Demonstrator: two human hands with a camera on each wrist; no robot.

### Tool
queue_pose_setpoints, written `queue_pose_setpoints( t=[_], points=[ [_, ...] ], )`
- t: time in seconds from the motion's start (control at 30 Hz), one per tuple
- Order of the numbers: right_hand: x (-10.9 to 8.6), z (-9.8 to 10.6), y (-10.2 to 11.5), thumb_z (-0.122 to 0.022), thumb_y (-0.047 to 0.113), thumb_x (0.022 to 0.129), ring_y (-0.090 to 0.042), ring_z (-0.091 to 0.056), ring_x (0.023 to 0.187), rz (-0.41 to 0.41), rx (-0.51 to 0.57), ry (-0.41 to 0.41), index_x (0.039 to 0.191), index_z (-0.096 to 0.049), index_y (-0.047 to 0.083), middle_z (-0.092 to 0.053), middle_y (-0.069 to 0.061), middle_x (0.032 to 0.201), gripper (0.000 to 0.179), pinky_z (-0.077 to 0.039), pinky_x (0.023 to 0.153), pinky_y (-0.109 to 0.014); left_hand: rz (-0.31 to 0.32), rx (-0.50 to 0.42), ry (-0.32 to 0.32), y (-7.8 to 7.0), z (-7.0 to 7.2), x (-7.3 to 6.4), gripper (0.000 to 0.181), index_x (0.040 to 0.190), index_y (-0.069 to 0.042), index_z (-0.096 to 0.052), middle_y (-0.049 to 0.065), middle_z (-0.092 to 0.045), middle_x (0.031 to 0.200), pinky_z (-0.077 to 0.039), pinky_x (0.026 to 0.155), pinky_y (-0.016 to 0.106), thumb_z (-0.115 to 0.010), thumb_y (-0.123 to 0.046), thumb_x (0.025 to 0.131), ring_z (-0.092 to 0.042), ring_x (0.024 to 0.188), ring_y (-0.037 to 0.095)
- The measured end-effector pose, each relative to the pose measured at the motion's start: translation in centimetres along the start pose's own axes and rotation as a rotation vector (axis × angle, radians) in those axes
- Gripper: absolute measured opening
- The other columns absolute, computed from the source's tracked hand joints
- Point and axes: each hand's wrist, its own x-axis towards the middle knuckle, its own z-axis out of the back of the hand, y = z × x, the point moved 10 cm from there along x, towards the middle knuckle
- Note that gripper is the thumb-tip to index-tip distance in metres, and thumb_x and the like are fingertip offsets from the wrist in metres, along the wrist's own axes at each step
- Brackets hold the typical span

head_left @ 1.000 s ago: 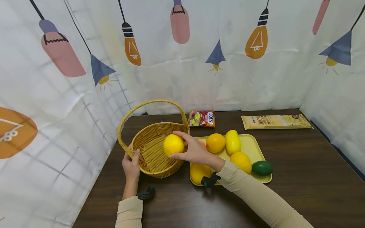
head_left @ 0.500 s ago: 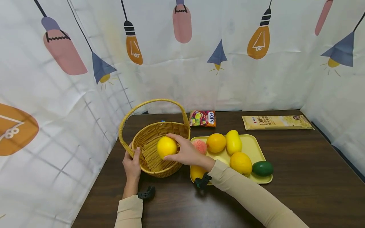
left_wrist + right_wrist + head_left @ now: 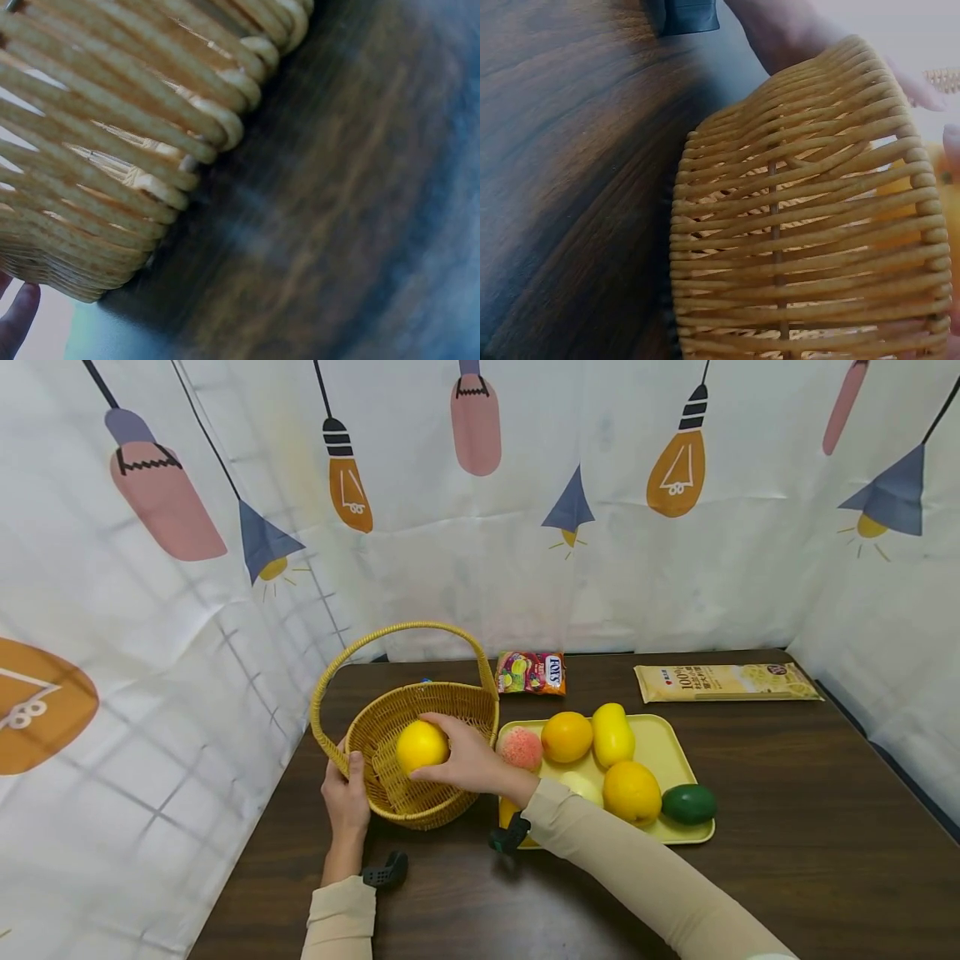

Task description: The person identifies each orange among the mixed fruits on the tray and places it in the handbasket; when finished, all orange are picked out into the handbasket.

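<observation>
A yellow wicker basket point(image 3: 420, 814) with a tall arched handle stands on the left of the table. My left hand point(image 3: 347, 802) grips its left rim at the foot of the handle, thumb on the near side. In my right hand point(image 3: 476, 764) is a round yellow orange point(image 3: 422, 747), pinched between thumb and fingers over the inside of the basket. The right wrist view shows the orange point(image 3: 900, 225) through the weave, partly hidden by the wicker wall point(image 3: 802, 217). Only a fingertip point(image 3: 19, 315) of the left hand appears beside the basket point(image 3: 97, 142) in the left wrist view.
Right of the basket lies a pale yellow tray point(image 3: 675, 760) with a peach point(image 3: 519, 749), orange-coloured fruit point(image 3: 566, 737), a mango point(image 3: 612, 735) and an avocado point(image 3: 690, 803). Behind are a candy packet point(image 3: 531, 672) and a noodle packet point(image 3: 727, 682). Patterned curtains point(image 3: 480, 568) enclose the table.
My right hand has moved left with the orange, from the basket's right side to over its middle. The peach on the tray has come into full view. The left hand stays put.
</observation>
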Motion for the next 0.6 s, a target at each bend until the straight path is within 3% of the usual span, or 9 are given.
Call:
queue_pose_setpoints(
  t=[0.1,0.2,0.3,0.43,0.6],
  points=[
    [0.4,-0.5,0.1,-0.081,0.039,0.078,-0.016,-0.054,0.114,0.008,-0.025,0.011,0.149,-0.039,0.015,-0.048,-0.001,0.143,0.086,-0.048,0.09,-0.032,-0.032,0.0,-0.01,-0.2,0.1,0.0,0.042,0.139,-0.005,-0.054,0.018,-0.062,0.111,-0.037,0.08,0.025,-0.047,-0.025,0.103,-0.052,0.091,0.011],
    [0.8,-0.9,0.1,-0.081,0.035,0.078,-0.018,-0.053,0.117,0.007,-0.037,0.028,0.15,-0.037,0.014,-0.046,-0.003,0.144,0.087,-0.048,0.091,-0.033,-0.067,0.009,-0.029,-0.4,0.2,0.1,0.038,0.134,-0.003,-0.058,0.013,-0.057,0.09,-0.035,0.072,0.026,-0.046,-0.022,0.103,-0.045,0.074,0.012],
    [1.1,-1.2,0.1,-0.082,0.034,0.077,-0.018,-0.053,0.116,-0.004,-0.044,0.034,0.15,-0.037,0.015,-0.046,-0.004,0.144,0.088,-0.048,0.09,-0.033,-0.096,0.021,-0.045,-0.6,0.4,0.1,0.036,0.13,-0.001,-0.061,0.012,-0.055,0.083,-0.033,0.066,0.026,-0.046,-0.02,0.103,-0.039,0.066,0.011],
    [1.5,-1.4,-0.2,-0.083,0.038,0.074,-0.015,-0.054,0.11,-0.042,-0.038,0.025,0.149,-0.039,0.017,-0.05,-0.002,0.14,0.089,-0.048,0.086,-0.032,-0.092,0.025,-0.055,-0.5,0.4,0.1,0.038,0.132,0.0,-0.06,0.02,-0.057,0.086,-0.034,0.069,0.025,-0.046,-0.021,0.103,-0.044,0.072,0.011],
    [2.1,-1.8,-0.6,-0.085,0.04,0.072,-0.012,-0.057,0.102,-0.082,-0.029,0.041,0.147,-0.041,0.017,-0.056,-0.001,0.132,0.089,-0.049,0.081,-0.029,-0.052,0.056,-0.098,-0.2,0.7,0.0,0.041,0.139,-0.008,-0.055,0.018,-0.064,0.117,-0.037,0.083,0.02,-0.051,-0.022,0.101,-0.053,0.096,0.007]
  ],
)
